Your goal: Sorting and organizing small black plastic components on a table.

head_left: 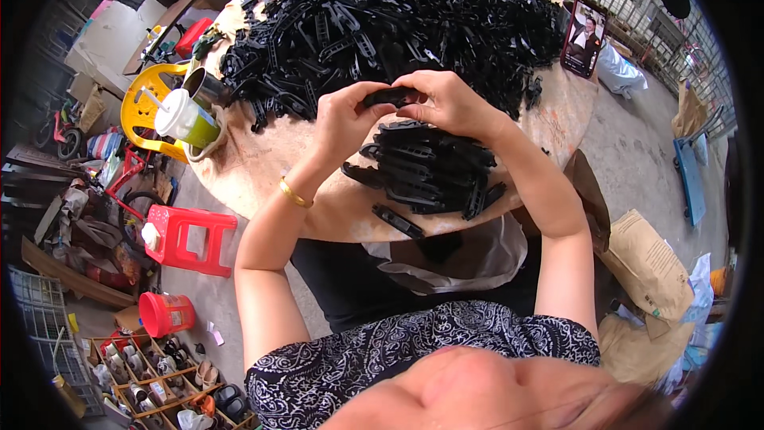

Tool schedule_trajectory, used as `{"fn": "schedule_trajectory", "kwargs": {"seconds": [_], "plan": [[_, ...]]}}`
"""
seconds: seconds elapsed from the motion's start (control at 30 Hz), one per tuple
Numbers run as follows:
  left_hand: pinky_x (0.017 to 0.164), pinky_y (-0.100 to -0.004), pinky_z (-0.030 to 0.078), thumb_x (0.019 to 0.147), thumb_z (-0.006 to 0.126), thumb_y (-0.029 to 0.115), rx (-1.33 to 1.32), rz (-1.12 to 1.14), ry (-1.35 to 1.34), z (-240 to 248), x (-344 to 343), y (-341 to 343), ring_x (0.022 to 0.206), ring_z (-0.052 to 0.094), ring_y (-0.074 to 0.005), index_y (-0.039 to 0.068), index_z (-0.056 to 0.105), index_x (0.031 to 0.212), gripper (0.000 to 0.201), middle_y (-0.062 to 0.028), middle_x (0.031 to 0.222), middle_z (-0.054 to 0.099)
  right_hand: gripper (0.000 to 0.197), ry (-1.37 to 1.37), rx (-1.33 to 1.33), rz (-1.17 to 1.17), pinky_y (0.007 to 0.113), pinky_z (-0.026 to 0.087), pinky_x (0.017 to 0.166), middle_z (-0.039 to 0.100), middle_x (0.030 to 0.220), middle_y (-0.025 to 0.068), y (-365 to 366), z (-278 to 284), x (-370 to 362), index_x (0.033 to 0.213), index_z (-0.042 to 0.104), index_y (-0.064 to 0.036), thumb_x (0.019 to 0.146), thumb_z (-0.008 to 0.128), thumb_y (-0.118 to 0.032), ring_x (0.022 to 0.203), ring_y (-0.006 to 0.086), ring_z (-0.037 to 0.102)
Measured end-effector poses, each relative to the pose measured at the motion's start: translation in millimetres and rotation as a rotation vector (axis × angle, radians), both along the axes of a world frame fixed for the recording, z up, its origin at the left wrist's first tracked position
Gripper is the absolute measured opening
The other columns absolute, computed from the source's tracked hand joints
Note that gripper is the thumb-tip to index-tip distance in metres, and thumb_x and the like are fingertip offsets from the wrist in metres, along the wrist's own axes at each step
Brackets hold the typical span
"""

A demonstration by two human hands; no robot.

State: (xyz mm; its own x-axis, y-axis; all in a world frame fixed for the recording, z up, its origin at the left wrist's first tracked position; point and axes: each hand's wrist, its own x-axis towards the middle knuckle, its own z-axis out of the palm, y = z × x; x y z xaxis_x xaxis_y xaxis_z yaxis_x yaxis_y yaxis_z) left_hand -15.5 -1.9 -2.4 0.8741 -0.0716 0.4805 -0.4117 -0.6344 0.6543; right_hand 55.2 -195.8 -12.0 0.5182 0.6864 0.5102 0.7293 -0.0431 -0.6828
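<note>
Between both hands, just above the round table point(239, 183), is a small black plastic part point(388, 97). My left hand point(344, 118) pinches its left end with thumb and fingers. At the other end, my right hand point(447, 103) closes its fingertips round it and hides some of it. Right below the hands lies a small heap of similar long black plastic parts point(422, 161), with one stray piece point(398, 221) near the table's front edge. A large mound of black plastic parts point(382, 24) covers the far side of the table.
A phone point(584, 38) stands at the table's right edge. On the left are a lidded drink cup point(185, 118), a yellow chair point(143, 103), a red stool point(195, 239) and a red bucket point(167, 314). An open whitish bag point(469, 267) hangs below the front edge; brown sacks point(649, 263) lie right.
</note>
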Motion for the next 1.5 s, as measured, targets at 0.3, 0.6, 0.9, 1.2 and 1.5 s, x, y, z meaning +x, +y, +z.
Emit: {"fn": "schedule_trajectory", "kwargs": {"seconds": [0.3, 0.6, 0.9, 1.2, 1.5], "plan": [[0.059, -0.0238, 0.049, 0.073, 0.076, 0.006, -0.011, -0.093, -0.050, 1.1, -1.5, -2.1, 0.062, 0.059, -0.0098, 0.001, 0.067, 0.100, 0.028, -0.0095, 0.079, 0.068, 0.029, -0.159, 0.020, -0.052, 0.033, 0.052, 0.067, 0.066, 0.087, 0.0184, -4.0, 4.2, -3.6, 0.098, 0.065, 0.0031, 0.077, 0.072, -0.015, 0.078, 0.0304, 0.065], [0.057, -0.0201, 0.045, 0.076, 0.073, 0.003, -0.119, -0.109, 0.052, -7.2, 10.4, 6.7, 0.063, 0.052, -0.0033, 0.000, 0.067, 0.100, 0.024, -0.0033, 0.073, 0.066, 0.032, 0.013, -0.006, -0.012, 0.029, 0.051, 0.070, 0.068, 0.086, 0.0147, -5.5, 7.2, -2.5, 0.103, 0.064, 0.0009, 0.083, 0.070, -0.023, 0.076, 0.0180, 0.065], [0.101, -0.0395, 0.037, 0.068, 0.080, 0.037, 0.085, -0.282, 0.280, -8.4, -61.1, 7.7, 0.122, 0.045, -0.0317, -0.001, 0.036, 0.136, 0.090, -0.0192, 0.129, 0.049, 0.090, -0.265, -0.350, -0.025, 0.044, 0.039, 0.099, 0.050, 0.128, 0.0233, -65.1, 22.1, -62.2, 0.131, 0.048, -0.0052, 0.062, 0.075, -0.057, 0.121, 0.0360, 0.046], [0.097, -0.0509, 0.035, 0.054, 0.081, 0.052, 0.386, -0.165, 0.007, -28.2, -107.2, -34.9, 0.118, 0.041, -0.0428, 0.004, 0.029, 0.141, 0.112, -0.0243, 0.134, 0.035, 0.084, -0.381, -0.351, -0.276, 0.046, 0.043, 0.092, 0.046, 0.128, 0.0181, -77.8, -8.1, -129.9, 0.133, 0.046, -0.0163, 0.061, 0.077, -0.046, 0.111, 0.0370, 0.048], [0.091, -0.0496, 0.039, 0.052, 0.083, 0.039, 0.530, -0.264, -0.159, -42.9, -143.3, -53.4, 0.117, 0.046, -0.0397, 0.016, 0.046, 0.131, 0.091, -0.0246, 0.134, 0.039, 0.050, -0.449, -0.265, -0.349, 0.045, 0.042, 0.094, 0.044, 0.132, 0.0167, -104.0, -38.8, -196.9, 0.124, 0.056, -0.0191, 0.075, 0.067, -0.027, 0.115, 0.0334, 0.048]]}}
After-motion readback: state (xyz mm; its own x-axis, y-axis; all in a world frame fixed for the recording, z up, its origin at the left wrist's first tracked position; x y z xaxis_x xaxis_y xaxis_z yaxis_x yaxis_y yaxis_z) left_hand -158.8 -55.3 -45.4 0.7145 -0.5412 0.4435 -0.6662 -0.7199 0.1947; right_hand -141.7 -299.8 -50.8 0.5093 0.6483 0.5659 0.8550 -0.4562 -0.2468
